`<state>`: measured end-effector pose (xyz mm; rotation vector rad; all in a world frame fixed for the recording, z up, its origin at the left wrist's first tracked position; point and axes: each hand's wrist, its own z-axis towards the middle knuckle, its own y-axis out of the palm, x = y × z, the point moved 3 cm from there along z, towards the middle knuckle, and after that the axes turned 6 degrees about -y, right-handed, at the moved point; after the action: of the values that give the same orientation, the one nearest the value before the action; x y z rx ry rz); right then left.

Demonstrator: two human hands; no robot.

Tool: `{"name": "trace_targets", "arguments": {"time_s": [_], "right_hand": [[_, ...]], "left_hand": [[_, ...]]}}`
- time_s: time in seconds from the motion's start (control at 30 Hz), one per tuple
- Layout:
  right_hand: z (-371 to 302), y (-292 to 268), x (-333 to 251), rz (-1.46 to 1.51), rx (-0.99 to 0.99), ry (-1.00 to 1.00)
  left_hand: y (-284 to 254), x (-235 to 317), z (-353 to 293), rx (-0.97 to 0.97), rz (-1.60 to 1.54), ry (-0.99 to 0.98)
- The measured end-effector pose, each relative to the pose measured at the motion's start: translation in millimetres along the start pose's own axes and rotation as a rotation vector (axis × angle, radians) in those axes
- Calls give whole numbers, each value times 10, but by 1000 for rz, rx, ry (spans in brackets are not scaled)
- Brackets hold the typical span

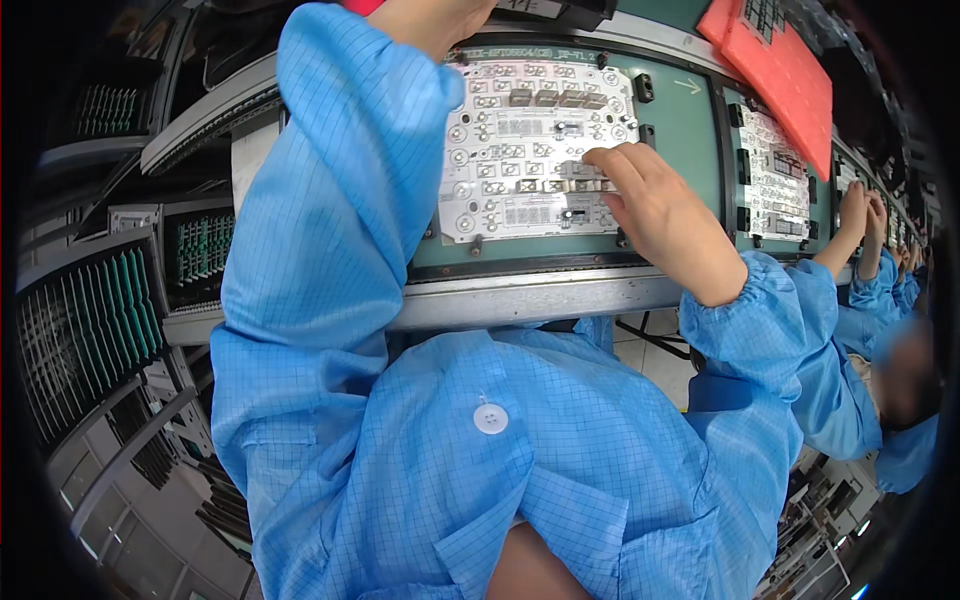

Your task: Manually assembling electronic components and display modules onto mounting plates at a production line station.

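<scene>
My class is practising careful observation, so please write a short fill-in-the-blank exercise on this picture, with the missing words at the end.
1. The hand with its fingers over the white circuit board is the person's own ____ one.
2. The colour of the plate under that board is ____.
3. On the front of the person's blue smock is a round ____ button.
4. A flat red sheet shows in the picture's ____ right part.

Missing words: right; green; white; upper.
</scene>
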<state>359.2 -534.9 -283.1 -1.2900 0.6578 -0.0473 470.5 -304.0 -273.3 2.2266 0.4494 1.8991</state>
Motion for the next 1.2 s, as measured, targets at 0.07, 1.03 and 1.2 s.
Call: {"name": "trace_targets", "arguments": {"time_s": [0.07, 1.03, 1.2], "right_hand": [[3, -109, -10, 78, 67, 1], [1371, -1095, 3041, -181, 392, 1287], [1108, -1498, 3639, -205, 312, 1163]], "left_hand": [[-31, 45, -104, 51, 4, 15], [1535, -542, -43, -290, 1132, 666], [1354, -766, 387, 129, 1190, 325]]}}
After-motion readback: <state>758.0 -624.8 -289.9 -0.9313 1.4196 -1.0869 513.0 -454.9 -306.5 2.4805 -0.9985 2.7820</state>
